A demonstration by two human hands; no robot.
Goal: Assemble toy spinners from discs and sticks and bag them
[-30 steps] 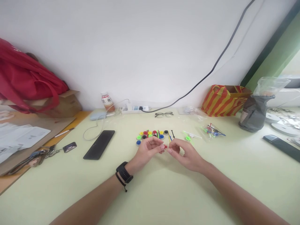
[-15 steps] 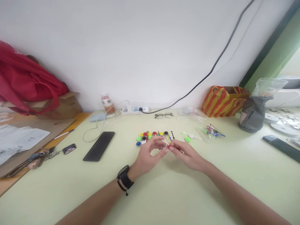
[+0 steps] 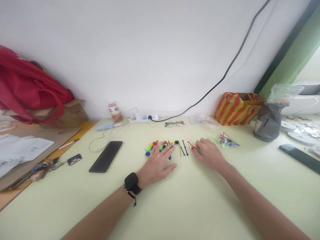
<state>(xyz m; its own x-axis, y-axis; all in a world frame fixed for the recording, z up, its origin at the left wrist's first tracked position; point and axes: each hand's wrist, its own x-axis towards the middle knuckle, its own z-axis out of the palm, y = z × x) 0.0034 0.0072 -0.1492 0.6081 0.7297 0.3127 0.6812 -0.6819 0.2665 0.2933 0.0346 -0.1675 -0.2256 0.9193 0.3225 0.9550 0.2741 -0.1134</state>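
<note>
L hand (image 3: 158,163) lay flat, fingers spread, holding nothing, fingertips resting on the cluster of coloured discs (image 3: 155,146) at mid-table; R hand (image 3: 209,155) rested loosely curled, palm down, apparently w/o a grip, its fingertips just beside a red pin piece (image 3: 191,146). Btwn the hands lay a few thin sticks (image 3: 183,148), set down singly. Judging by that, some pieces looked finished w/ and laid out, while most discs remained loose; more parts sat in a clear bag (image 3: 227,140) near the R hand, a phone (image 3: 106,156) well to the L
</note>
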